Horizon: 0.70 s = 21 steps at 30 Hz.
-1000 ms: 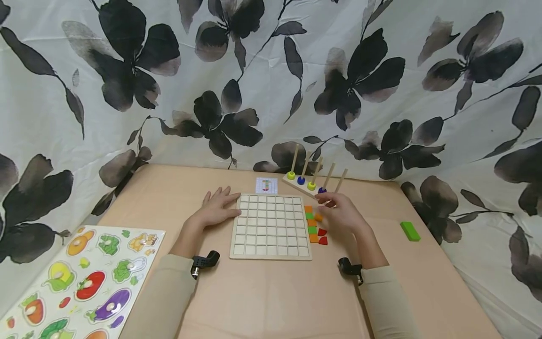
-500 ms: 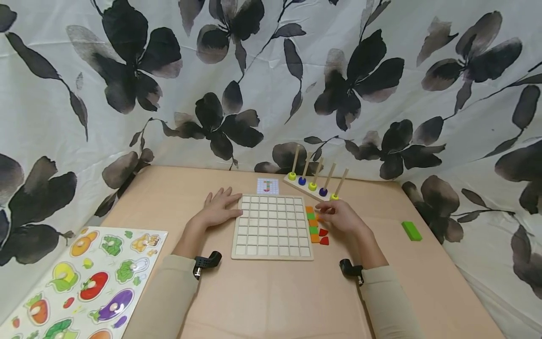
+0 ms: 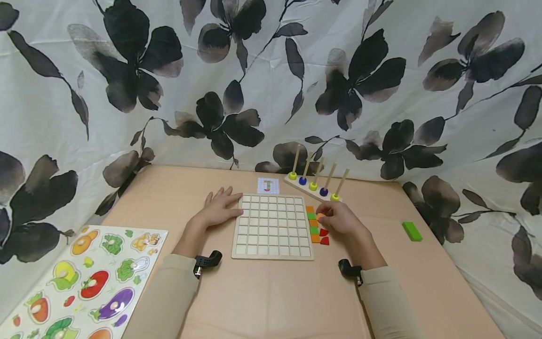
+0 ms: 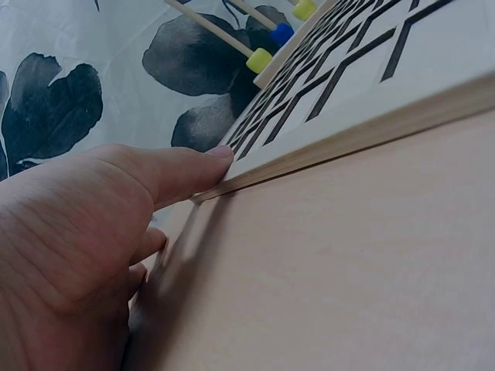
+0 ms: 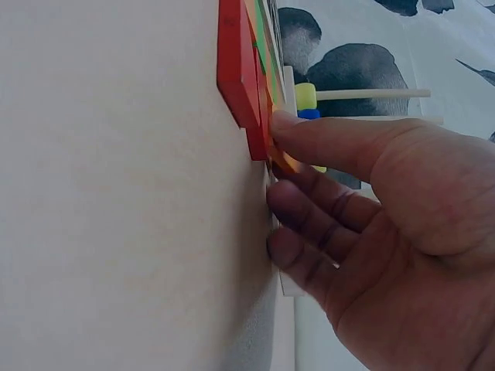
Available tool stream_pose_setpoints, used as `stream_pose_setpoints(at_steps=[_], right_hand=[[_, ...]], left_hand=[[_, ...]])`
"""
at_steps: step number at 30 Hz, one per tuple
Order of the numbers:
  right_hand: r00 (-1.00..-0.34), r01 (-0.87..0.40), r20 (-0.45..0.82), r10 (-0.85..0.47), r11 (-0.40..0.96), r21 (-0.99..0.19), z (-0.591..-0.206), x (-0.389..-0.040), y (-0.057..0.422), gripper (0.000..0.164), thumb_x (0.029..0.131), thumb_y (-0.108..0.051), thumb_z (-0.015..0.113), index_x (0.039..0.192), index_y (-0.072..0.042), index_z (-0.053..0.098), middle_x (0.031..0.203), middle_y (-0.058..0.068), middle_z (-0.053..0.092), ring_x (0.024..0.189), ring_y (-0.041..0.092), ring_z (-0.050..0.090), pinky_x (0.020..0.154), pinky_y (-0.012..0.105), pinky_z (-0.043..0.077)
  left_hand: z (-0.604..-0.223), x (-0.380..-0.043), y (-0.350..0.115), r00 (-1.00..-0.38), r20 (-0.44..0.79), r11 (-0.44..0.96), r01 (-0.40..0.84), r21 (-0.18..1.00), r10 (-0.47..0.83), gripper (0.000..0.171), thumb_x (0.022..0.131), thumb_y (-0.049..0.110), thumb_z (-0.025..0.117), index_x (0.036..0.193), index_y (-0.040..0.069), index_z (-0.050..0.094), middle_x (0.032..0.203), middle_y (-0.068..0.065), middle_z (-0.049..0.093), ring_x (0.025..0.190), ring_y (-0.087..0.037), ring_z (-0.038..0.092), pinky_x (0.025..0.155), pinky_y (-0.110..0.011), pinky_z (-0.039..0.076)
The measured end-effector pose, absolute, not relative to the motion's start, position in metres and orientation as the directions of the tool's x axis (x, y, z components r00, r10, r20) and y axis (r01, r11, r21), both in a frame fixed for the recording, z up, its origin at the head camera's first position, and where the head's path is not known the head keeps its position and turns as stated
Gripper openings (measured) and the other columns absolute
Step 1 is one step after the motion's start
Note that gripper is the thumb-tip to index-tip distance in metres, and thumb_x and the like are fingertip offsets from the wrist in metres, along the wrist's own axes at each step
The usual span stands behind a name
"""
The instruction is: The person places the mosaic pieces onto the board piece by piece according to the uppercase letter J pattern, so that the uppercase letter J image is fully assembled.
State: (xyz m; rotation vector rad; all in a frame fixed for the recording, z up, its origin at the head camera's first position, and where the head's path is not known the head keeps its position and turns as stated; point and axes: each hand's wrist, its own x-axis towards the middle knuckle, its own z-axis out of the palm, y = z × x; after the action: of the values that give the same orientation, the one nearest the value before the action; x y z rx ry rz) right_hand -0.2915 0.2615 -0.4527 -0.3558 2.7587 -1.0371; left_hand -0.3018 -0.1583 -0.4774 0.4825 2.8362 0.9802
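A pale wooden grid board lies on the table. My left hand rests beside its upper left side with fingers spread; in the left wrist view the thumb touches the board's edge. At the board's right side, my right hand pinches an orange block between thumb and fingers; it shows as a small orange piece in the right wrist view. A column of orange and green blocks stands along the board's right edge. Two red pieces lie beside that column, close below the right hand.
Behind the board are a small pattern card and a pegged rack with yellow and blue beads. A green block lies far right. A vegetable picture board covers the left front. A floral cloth hangs behind.
My right hand has come down from near the pegged rack to the blocks and now pinches an orange one. The yellow bead on the rack's nearest peg has come into view. The left hand stays put.
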Motion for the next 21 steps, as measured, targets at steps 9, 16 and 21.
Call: stream_pose_setpoints(at_steps=[9,16,21], right_hand=[[-0.968,-0.169,-0.013,-0.250,0.690,-0.703,-0.452,-0.295,0.262,0.012,0.096,-0.009,0.073,0.108,-0.007,0.071,0.095,0.009,0.066,0.088,0.026,0.058,0.071,0.029,0.053],[-0.957,-0.237,0.080,-0.278,0.593,-0.770,-0.439,-0.293,0.253,0.020,0.097,-0.005,0.072,0.116,-0.003,0.070,0.102,0.012,0.069,0.092,0.026,0.062,0.081,0.023,0.053],[-0.952,-0.257,0.129,-0.279,0.493,-0.832,-0.426,-0.290,0.240,0.021,0.097,0.000,0.069,0.118,0.001,0.066,0.106,0.019,0.068,0.091,0.030,0.066,0.080,0.017,0.056]], left_hand=[[-0.475,-0.302,-0.159,-0.947,-0.007,0.739,0.246,0.627,0.321,0.067,0.099,0.042,0.067,0.157,0.014,0.048,0.172,-0.025,0.019,0.161,-0.048,0.003,0.125,-0.067,-0.010],[-0.474,-0.301,-0.160,-0.948,-0.007,0.744,0.246,0.622,0.319,0.067,0.099,0.041,0.067,0.157,0.014,0.048,0.172,-0.024,0.019,0.160,-0.048,0.004,0.125,-0.067,-0.010],[-0.474,-0.301,-0.158,-0.947,-0.012,0.743,0.244,0.623,0.321,0.068,0.099,0.043,0.066,0.157,0.014,0.047,0.172,-0.023,0.018,0.161,-0.048,0.003,0.125,-0.067,-0.009]])
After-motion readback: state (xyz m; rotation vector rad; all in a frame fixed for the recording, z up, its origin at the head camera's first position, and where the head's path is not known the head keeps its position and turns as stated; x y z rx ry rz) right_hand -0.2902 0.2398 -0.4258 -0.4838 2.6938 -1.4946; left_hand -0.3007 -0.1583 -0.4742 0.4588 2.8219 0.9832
